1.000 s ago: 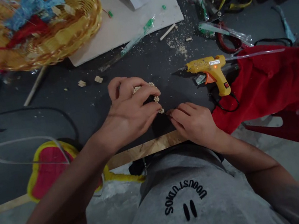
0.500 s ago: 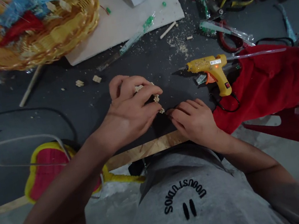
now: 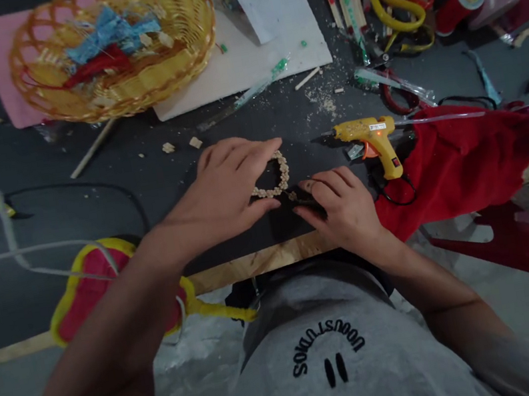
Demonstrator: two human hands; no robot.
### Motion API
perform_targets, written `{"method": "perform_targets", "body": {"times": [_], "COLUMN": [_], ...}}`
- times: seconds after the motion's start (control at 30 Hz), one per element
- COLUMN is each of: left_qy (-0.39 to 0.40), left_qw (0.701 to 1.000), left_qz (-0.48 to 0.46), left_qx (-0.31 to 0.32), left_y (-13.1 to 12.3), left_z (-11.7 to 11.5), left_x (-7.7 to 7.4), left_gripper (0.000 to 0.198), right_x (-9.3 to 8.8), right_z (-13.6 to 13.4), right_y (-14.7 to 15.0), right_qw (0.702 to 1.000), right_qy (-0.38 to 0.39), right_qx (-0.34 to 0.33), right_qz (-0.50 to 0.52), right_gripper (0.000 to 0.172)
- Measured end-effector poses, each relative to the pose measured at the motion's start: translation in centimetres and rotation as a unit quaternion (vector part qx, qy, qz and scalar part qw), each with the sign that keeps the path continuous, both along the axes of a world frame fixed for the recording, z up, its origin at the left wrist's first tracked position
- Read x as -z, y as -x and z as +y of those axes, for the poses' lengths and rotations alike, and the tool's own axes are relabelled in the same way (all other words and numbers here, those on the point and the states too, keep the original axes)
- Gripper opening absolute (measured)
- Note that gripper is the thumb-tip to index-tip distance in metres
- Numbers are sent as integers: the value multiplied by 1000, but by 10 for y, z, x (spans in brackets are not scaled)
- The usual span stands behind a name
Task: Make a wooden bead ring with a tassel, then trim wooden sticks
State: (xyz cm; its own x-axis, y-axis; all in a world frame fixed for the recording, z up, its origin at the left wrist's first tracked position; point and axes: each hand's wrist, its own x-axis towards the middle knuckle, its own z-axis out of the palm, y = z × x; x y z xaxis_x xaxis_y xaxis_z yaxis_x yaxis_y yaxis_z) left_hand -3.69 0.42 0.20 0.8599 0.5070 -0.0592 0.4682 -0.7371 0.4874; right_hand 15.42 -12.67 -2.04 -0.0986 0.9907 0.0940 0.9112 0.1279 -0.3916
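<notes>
A ring of small knobbly beige pieces [image 3: 283, 166] is held just above or on the dark tabletop, its left part hidden by my left hand [image 3: 229, 187]. The thumb and fingers of that hand curve round the ring. Beside the ring's lower right edge, my right hand [image 3: 343, 201] is closed in a pinch. Something small and dark shows between its thumb and forefinger, too unclear to name. To the right of both hands a yellow hot glue gun [image 3: 365, 132] lies on its side, its orange light lit and its nozzle pointing left.
Red cloth [image 3: 461, 158] lies under the glue gun's cord. A yellow wicker basket [image 3: 127, 106] with blue and red scraps stands at the back left, by a white board [image 3: 243, 73]. Scissors [image 3: 396, 14] lie back right. A pink-and-yellow padded shape [image 3: 91, 288] sits near my left forearm.
My left hand's fingers have opened out and shifted, so more of the beige ring shows. My right hand stays close by, its pinch slightly turned. The camera view has shifted.
</notes>
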Motion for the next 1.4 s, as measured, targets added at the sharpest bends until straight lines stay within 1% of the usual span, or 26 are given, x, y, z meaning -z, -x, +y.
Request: {"method": "perform_targets", "body": {"times": [0.1, 0.2, 0.3, 0.47, 0.57, 0.67, 0.77, 0.87, 1.0, 1.1, 1.23, 1.3, 1.4], "left_qy": [-6, -5, 14, 40, 51, 52, 45, 30, -20, -60, -58, -38, 5], "left_qw": [1000, 999, 998, 995, 992, 990, 991, 993, 996, 996, 995, 995, 994], "left_qz": [4, -7, -23, -15, -1, -13, -30, -44, -60, -60, -73, -86, -100], "left_qx": [28, 43, 50, 89, 117, 129, 125, 101, 58, 38, 31, 37, 48], "left_y": [2, 3, 1, -7, -16, -23, -26, -28, -30, -32, -31, -28, -19], "left_z": [-4, -4, 0, 7, 9, 11, 12, 10, 3, 2, 7, 10, 13], "left_x": [3, 7, 7, 4, 5, 5, 4, 1, 1, 2, 4, 3, -1], "left_gripper": [69, 69, 74, 86, 86, 81, 72, 67, 58, 50, 52, 54, 46], "right_x": [5, 9, 11, 7, 1, -5, -9, -6, 1, 1, -5, -9, -16], "right_z": [6, 10, 11, 14, 16, 17, 15, 14, 16, 22, 34, 39, 43], "right_y": [6, 10, 9, 3, 0, -2, -5, -7, -7, -9, -14, -16, -20], "right_qw": [1000, 1000, 999, 985, 975, 964, 952, 932, 898, 885, 884, 890, 905], "right_qy": [-11, -8, -7, -26, -12, 6, 28, 51, 63, 55, 49, 34, 18], "right_qx": [7, 6, -9, 8, 15, 26, 45, 66, 77, 83, 58, 46, 27], "right_qz": [-25, -18, 47, 168, 219, 264, 302, 353, 428, 456, 462, 453, 424], "right_gripper": [26, 16, 10, 13, 13, 14, 14, 15, 17, 19, 20, 20, 18]}}
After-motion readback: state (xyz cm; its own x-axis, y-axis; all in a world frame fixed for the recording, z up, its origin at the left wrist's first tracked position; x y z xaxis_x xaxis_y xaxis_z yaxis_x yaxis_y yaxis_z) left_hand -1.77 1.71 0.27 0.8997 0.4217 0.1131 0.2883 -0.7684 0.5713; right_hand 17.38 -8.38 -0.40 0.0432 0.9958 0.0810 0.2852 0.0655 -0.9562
